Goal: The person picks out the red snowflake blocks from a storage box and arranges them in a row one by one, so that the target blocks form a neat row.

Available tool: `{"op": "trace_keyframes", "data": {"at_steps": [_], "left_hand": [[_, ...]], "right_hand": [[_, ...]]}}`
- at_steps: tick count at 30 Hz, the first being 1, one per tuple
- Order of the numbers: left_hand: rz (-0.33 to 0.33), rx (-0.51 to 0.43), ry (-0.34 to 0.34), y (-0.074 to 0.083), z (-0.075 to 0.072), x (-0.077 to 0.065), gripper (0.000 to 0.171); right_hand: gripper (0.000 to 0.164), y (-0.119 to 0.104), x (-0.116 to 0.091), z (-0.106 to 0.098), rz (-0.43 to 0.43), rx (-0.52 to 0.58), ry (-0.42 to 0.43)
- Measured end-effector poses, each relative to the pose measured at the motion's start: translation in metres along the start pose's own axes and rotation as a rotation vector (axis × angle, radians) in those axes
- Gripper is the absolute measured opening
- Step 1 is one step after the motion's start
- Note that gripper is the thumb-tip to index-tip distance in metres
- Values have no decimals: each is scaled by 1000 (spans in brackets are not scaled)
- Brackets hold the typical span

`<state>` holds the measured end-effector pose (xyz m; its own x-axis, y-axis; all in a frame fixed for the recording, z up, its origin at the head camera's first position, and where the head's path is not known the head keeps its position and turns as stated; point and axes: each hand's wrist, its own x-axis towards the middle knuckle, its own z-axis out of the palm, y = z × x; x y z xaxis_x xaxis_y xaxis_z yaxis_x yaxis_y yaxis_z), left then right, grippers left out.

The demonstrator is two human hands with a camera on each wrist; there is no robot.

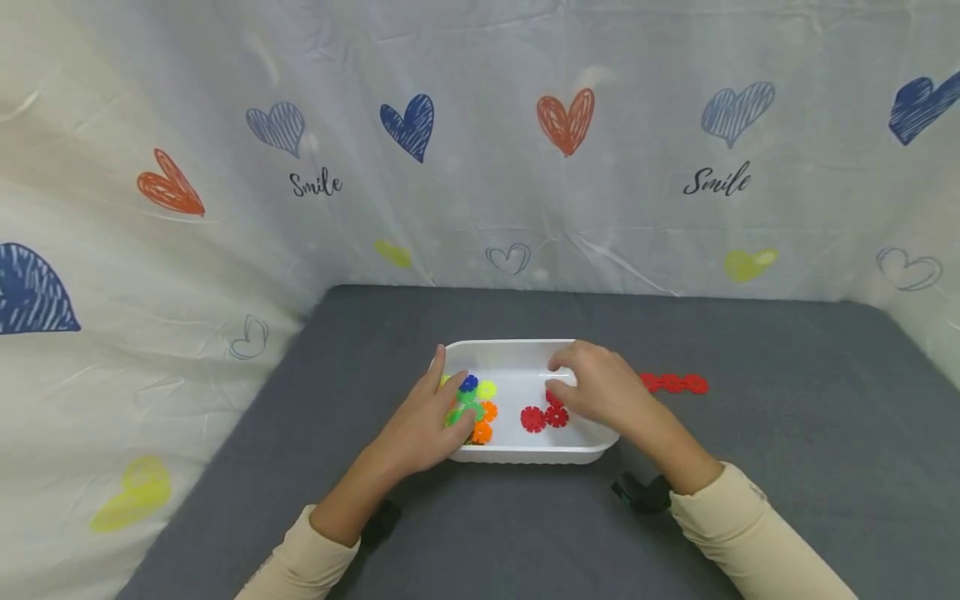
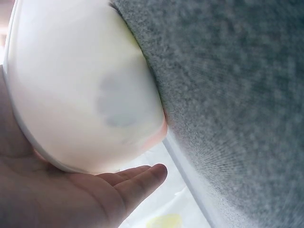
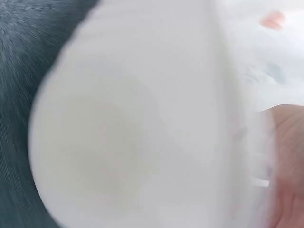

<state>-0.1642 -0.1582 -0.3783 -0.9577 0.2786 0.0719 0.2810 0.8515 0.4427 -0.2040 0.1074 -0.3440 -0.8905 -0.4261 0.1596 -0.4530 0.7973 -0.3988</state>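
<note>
A pale hanging sheet [image 1: 480, 192] printed with blue, orange and yellow hearts and the word "Smile" rises behind and to the left of a dark grey tabletop [image 1: 810, 433]. On the tabletop sits a white tray [image 1: 510, 358] with rounded corners, a hand at each end. Cream sleeves [image 1: 750, 533] cover the person's forearms, and a dark device [image 1: 641, 493] shows beneath the right wrist. The left hand [image 1: 427, 425] lies against the tray's left rim, its fingers extended and spread, some reaching outside the wall and the thumb inside over the pieces. The right hand [image 1: 603, 387] is over the tray's right end, its forefinger and thumb bent with a gap between them; its other fingers are hidden, and the right wrist view is too blurred to add detail. Just right of the tray, a row of red pieces [image 1: 672, 382] lies on the tabletop, its near end partly behind the right hand. Inside the tray, small notched red discs [image 1: 533, 419] lie near the right thumb, one partly covered by it. At the left end, green discs [image 1: 474, 411], orange discs [image 1: 482, 432], a yellow disc [image 1: 487, 390] and a blue disc [image 1: 468, 383] cluster beside the left hand.
</note>
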Motion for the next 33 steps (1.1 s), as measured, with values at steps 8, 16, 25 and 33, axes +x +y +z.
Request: {"op": "trace_keyframes", "data": {"at_steps": [8,16,25,33], "left_hand": [[11,11,-3,1,2,1,69],[21,9,-9,-1,-1,1,68],[19,4,-3,-2,-2,0,67],[13,2,-5,-3,0,0,68]], "right_hand": [[39,-16,4,41,35,-312,-188],[18,-6,0,40,-61,-258,-139],[25,-1,-1,32,-136,-69,-215],[35,3,-4,39,-145,32,-105]]}}
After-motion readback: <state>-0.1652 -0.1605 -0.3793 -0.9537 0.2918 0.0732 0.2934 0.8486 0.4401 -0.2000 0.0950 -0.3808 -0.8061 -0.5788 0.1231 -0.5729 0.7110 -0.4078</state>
